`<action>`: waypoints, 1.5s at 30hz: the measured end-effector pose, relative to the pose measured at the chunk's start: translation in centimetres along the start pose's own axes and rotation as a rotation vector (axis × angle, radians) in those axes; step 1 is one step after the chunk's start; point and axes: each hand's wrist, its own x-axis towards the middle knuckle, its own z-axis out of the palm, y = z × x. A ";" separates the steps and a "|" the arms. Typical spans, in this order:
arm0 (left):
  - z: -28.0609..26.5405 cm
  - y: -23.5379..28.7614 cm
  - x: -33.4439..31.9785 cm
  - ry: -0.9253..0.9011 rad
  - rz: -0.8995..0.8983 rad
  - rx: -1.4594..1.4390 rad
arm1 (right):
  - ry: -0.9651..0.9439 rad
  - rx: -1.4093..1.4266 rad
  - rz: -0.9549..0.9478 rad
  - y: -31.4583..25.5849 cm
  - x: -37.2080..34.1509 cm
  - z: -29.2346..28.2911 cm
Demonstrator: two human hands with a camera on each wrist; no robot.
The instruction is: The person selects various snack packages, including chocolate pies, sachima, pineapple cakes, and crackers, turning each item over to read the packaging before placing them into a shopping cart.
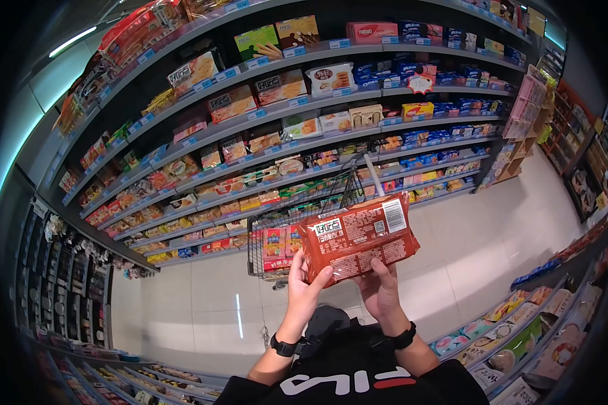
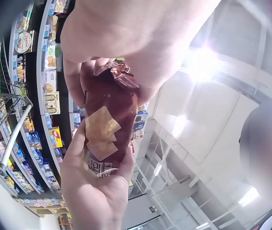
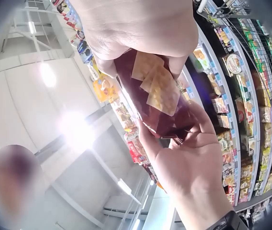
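A reddish-brown snack package [image 1: 361,236] is held up in front of the chest in the head view, its printed side with a barcode facing up. My left hand [image 1: 307,287] grips its left end, thumb on the near edge. At the lower right edge, my right hand [image 1: 382,290] holds it with fingers and thumb. The left wrist view shows the package's side [image 2: 112,110] with pictured crackers, between both hands. In the right wrist view the same package [image 3: 150,96] is gripped at both ends.
A wire shopping cart [image 1: 255,246] with pink-red packages [image 1: 274,243] stands beyond my left hand. Shelves of boxed and bagged snacks [image 1: 331,79] curve across the far side. More shelves [image 1: 520,331] stand at the lower right, and tiled floor [image 1: 209,297] lies between.
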 end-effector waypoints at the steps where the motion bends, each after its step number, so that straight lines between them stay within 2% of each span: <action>1: -0.2 -0.3 0.0 -0.010 -0.037 -0.012 | -0.001 0.001 -0.002 0.0 0.1 -0.2; 3: -0.4 -0.9 0.1 -0.019 -0.074 -0.022 | 0.041 -0.084 -0.079 0.0 0.3 -0.7; 4: -0.2 -1.4 0.1 0.040 -0.030 0.060 | 0.040 -0.082 -0.080 0.0 0.5 -0.9; 6: 0.2 -0.9 -0.1 0.106 0.048 0.228 | -0.042 -0.512 -0.354 -0.1 0.9 -1.2; 7: 0.0 -0.9 0.0 0.106 0.049 0.229 | -0.042 -0.511 -0.354 0.0 0.9 -1.5; 9: -0.8 -1.0 0.1 -0.025 0.010 0.103 | -0.027 -1.001 -0.498 0.1 0.7 -2.1; 10: -1.2 -0.8 0.1 -0.110 -0.030 -0.034 | -0.131 -1.207 -0.913 0.0 2.1 -2.2; 11: -1.4 -1.0 -0.1 -0.108 -0.032 -0.033 | -0.266 -1.354 -1.045 -1.5 2.0 -0.2; 13: -1.7 -1.4 -0.7 -0.155 -0.062 -0.372 | -0.305 -1.673 -1.127 -1.1 2.1 -1.0; 16: -1.2 -1.6 -0.7 -0.053 -0.091 -0.354 | -0.327 -1.840 -1.206 -0.1 2.0 -0.7; 21: -1.3 -0.9 -0.2 0.083 -0.203 -0.334 | -0.317 -1.847 -1.139 1.2 2.1 -1.5; 24: -1.5 -1.0 0.2 0.109 -0.184 -0.303 | -0.353 -1.937 -1.054 1.6 2.6 -2.3; 26: -1.6 -1.7 0.3 0.155 -0.170 -0.287 | -0.219 -1.863 -0.884 1.6 2.4 -2.1; 27: -1.6 -2.2 0.3 0.198 -0.154 -0.271 | -0.221 -1.865 -0.883 1.8 2.5 -2.3; 29: -2.0 -3.4 0.7 0.237 -0.134 -0.282 | -0.024 -1.648 -0.747 2.3 3.1 -2.6; 30: -2.0 -3.8 0.9 0.276 -0.114 -0.291 | -0.030 -1.651 -0.745 2.3 3.3 -2.4; 32: -1.8 -4.2 1.1 0.307 -0.084 -0.309 | 0.111 -1.610 -0.601 2.0 3.6 -1.8; 33: -1.6 -4.3 1.3 0.331 -0.055 -0.323 | 0.106 -1.613 -0.598 2.2 4.0 -2.4; 35: -1.5 -4.6 1.6 0.332 -0.065 -0.362 | 0.048 -1.252 -0.382 3.1 5.7 -5.5; 36: -1.6 -4.9 1.7 0.329 -0.078 -0.400 | 0.013 -0.894 -0.129 3.4 6.6 -5.8; 37: -1.7 -5.2 1.7 0.331 -0.080 -0.397 | 0.014 -0.892 -0.125 3.3 6.7 -6.0; 39: -2.1 -6.2 1.7 0.258 -0.133 -0.412 | 0.115 -0.423 0.311 1.4 6.4 -2.6; 41: -2.3 -7.3 2.0 0.238 -0.146 -0.381 | 0.145 -0.422 0.283 1.9 6.6 -2.4; 43: -2.7 -8.4 2.4 0.125 -0.134 -0.143 | 0.012 -0.647 -0.045 2.6 7.6 -3.8; 44: -1.8 -7.2 2.8 0.144 -0.167 -0.122 | 0.033 -0.681 -0.098 2.5 8.3 -4.6; 45: -2.6 -8.3 2.9 0.123 -0.191 -0.034 | 0.055 -0.665 -0.080 1.7 8.5 -3.8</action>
